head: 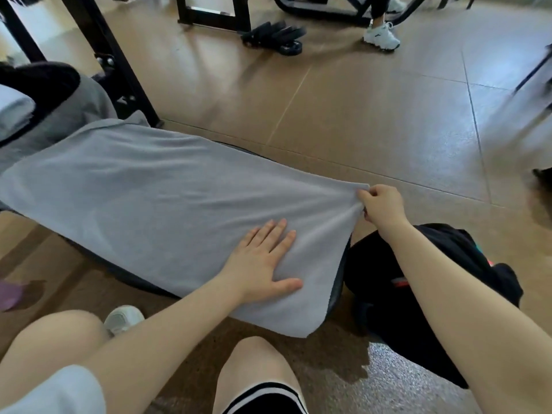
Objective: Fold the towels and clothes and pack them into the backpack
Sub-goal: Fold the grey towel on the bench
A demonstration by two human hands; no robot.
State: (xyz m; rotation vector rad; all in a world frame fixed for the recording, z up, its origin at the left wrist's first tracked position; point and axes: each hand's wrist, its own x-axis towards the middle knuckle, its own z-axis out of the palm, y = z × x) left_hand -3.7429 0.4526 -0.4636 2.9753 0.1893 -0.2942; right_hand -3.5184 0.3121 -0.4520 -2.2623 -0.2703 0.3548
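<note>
The head camera looks down at a grey towel (167, 204). It is soft, with a fine terry surface, and it lies spread in a long rounded rectangle over a dark padded bench (337, 289), of which only the black edge shows at the near right side. The near corner of the towel hangs over that edge. Small creases run toward the far right corner.

The left hand (265, 261) lies flat on the towel near its right end, palm down. Its fingers are straight and a little spread, the thumb points to the right, and it holds nothing; it only presses the cloth. The forearm comes from the lower left.

The right hand (380, 206) is at the far right corner of the towel. Its fingers are curled and they pinch the corner, so the cloth gathers into folds there. The wrist is bent and the arm comes from the lower right.

A black backpack (418, 282) of smooth fabric, with small red marks, stands on the floor just beside the right end of the bench, under the right forearm. The floor (373, 115) is made of large brown tiles with thin seams. At the far left lies a pile of grey and black clothes (53, 109), partly blurred. A white shoe (122, 319) shows near the person's knee.
</note>
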